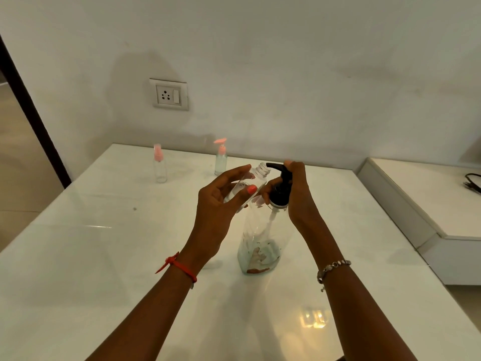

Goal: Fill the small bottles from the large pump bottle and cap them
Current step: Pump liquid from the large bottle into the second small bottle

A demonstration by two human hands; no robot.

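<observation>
The white table [125, 256] carries the large pump bottle [260, 246], which stands upright near its middle, with only a little liquid left at the bottom. The step in hand seems to be the filling of one bottle. The right hand [296, 196] is closed around the black pump head, with one finger on top of it. The left hand [218, 207] grips the small bottle [256, 178], which is open and tilted, its mouth just beside the nozzle [270, 165] but, I think, not yet under it. The next move probably calls for bringing the mouth directly below the nozzle and then pressing down slowly, because the opening is narrow and the liquid could run outside. For moving there is much free surface on the left and in front. The right edge of the table is nearer, and a lower ledge [416, 194] lies beyond it. Two capped small bottles [221, 160] stand well apart, near the far edge by the wall [286, 74].
</observation>
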